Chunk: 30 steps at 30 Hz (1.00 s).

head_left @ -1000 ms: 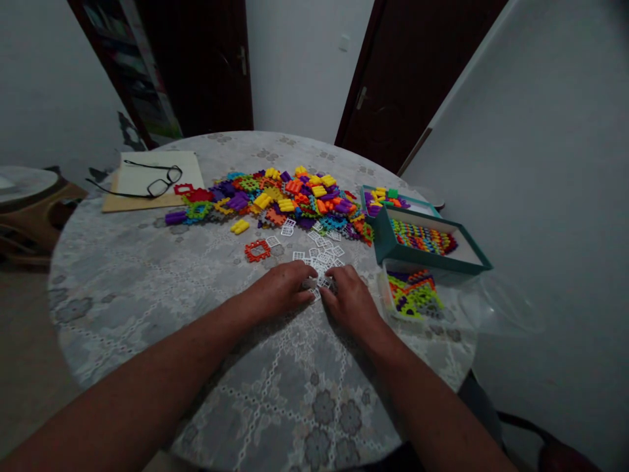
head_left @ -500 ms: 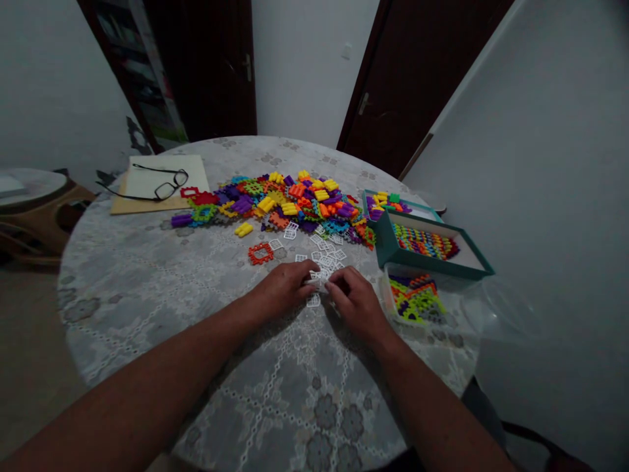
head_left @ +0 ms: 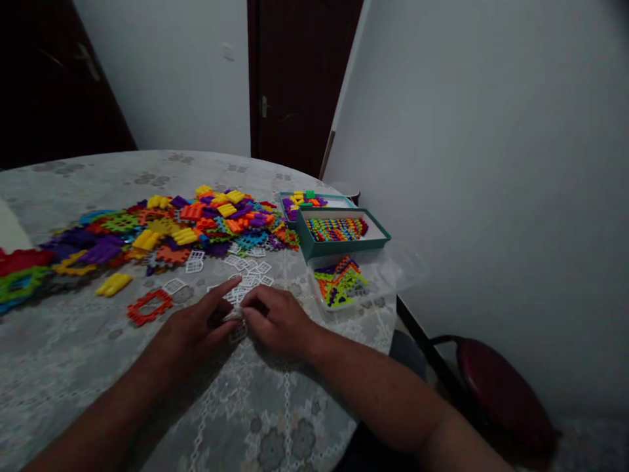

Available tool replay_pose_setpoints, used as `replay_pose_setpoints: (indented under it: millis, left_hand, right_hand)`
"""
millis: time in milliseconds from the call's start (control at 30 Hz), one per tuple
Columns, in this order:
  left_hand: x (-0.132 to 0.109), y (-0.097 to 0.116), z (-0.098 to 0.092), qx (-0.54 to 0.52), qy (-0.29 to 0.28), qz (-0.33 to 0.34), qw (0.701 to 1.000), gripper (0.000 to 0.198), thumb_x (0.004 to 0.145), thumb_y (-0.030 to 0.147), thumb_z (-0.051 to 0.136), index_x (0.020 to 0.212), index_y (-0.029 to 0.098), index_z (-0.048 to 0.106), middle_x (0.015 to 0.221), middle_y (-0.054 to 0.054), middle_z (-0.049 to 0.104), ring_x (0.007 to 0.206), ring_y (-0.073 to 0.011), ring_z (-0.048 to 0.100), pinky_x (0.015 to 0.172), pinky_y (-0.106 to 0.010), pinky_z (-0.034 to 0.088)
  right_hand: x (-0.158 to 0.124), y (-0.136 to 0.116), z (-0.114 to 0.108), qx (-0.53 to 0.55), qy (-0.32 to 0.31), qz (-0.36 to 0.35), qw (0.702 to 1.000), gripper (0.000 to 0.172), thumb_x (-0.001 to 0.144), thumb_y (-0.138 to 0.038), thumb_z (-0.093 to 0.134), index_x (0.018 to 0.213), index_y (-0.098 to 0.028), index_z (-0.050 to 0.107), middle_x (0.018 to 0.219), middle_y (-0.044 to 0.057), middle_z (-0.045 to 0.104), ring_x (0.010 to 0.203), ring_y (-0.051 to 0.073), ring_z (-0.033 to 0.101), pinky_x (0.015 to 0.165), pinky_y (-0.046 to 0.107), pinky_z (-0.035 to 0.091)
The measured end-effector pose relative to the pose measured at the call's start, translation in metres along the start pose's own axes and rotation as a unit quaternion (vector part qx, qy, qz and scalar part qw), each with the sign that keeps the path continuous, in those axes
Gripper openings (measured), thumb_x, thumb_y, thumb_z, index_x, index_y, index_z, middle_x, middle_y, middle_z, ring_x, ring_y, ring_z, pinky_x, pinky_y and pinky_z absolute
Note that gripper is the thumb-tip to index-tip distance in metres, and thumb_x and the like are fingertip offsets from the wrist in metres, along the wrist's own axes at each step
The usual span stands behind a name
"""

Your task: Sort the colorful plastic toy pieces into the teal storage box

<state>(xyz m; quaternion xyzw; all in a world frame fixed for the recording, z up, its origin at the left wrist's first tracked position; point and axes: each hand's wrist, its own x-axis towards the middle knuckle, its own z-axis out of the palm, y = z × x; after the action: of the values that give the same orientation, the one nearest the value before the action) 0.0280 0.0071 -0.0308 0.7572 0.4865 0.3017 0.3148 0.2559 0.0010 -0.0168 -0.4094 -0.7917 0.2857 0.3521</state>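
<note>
My left hand (head_left: pixel 196 328) and my right hand (head_left: pixel 276 320) meet low over the table. Between their fingertips is a small white lattice piece (head_left: pixel 232 315), partly hidden; whether it is one piece or a stack I cannot tell. My left thumb and a curled finger hold its left side while the index finger stretches out above. My right thumb and fingers pinch its right side. Just beyond, similar white window-like pieces (head_left: pixel 249 280) lie in a loose pile. One white lattice piece (head_left: pixel 238 333) rests beneath the hands. An orange-red toothed frame (head_left: pixel 149 307) lies left of them.
A long heap of colourful plastic pieces (head_left: pixel 167 226) spreads behind the hands. To the right stand a teal box (head_left: pixel 339 246) of coloured pieces, its lid (head_left: pixel 335 200) holding more, and a clear tub (head_left: pixel 322 298). A yellow piece (head_left: pixel 114 284) lies left; a dark-red stool (head_left: pixel 506 393) stands beyond the table.
The view has turned to the right, so the table's contents sit further left and the stool shows. My left index finger has lifted away from the white piece; both hands stay together.
</note>
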Motion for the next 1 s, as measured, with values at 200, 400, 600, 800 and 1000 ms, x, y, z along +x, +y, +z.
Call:
replay_pose_setpoints:
  millis: [200,400,600,800,1000]
  left_hand:
    - [-0.004,-0.005,0.004,-0.003,-0.029,-0.003,1.000,0.073,0.093,0.048,0.071,0.163,0.048,0.047,0.112,-0.001,0.082,0.092,-0.0264,0.077,0.084,-0.039,0.063]
    - [-0.005,-0.002,0.000,0.004,-0.021,0.039,0.999,0.065,0.097,0.050,0.070,0.159,0.038,0.053,0.128,-0.008,0.076,0.098,-0.0276,0.075,0.089,-0.043,0.064]
    - [-0.011,0.014,-0.019,0.164,-0.074,0.095,0.979,0.072,0.091,0.054,0.083,0.153,0.028,0.058,0.153,-0.013,0.064,0.139,-0.0370,0.059,0.119,-0.055,0.049]
    - [-0.012,0.023,-0.010,0.287,-0.119,0.029,0.950,0.106,0.077,0.062,0.092,0.165,0.027,0.044,0.172,-0.017,0.044,0.162,-0.0431,0.033,0.130,-0.061,0.032]
    - [-0.011,0.004,-0.001,0.308,-0.085,0.014,0.948,0.090,0.091,0.065,0.080,0.163,0.023,0.045,0.172,-0.020,0.045,0.161,-0.0438,0.035,0.129,-0.060,0.034]
  right_hand:
    - [0.001,0.000,-0.001,-0.029,-0.075,-0.065,0.995,0.011,0.102,-0.027,0.069,0.113,-0.022,0.069,0.115,0.006,0.073,0.107,0.019,0.068,0.099,0.031,0.053]
    - [-0.001,-0.011,-0.036,-0.044,-0.010,-0.069,0.997,0.030,0.106,-0.023,0.062,0.135,-0.023,0.066,0.119,0.006,0.077,0.108,0.019,0.072,0.099,0.033,0.055]
    - [-0.034,0.005,-0.167,-0.241,0.187,0.041,0.951,0.028,0.104,-0.030,0.056,0.123,-0.023,0.074,0.118,0.010,0.079,0.102,0.025,0.073,0.096,0.041,0.056]
    - [-0.076,0.098,-0.247,-0.475,0.348,0.180,0.788,0.037,0.094,-0.032,0.054,0.119,-0.019,0.078,0.100,0.018,0.077,0.087,0.032,0.070,0.081,0.045,0.051]
    - [-0.097,0.141,-0.259,-0.488,0.344,0.269,0.755,0.039,0.090,-0.031,0.054,0.118,-0.029,0.081,0.092,0.019,0.073,0.082,0.042,0.070,0.066,0.053,0.044]
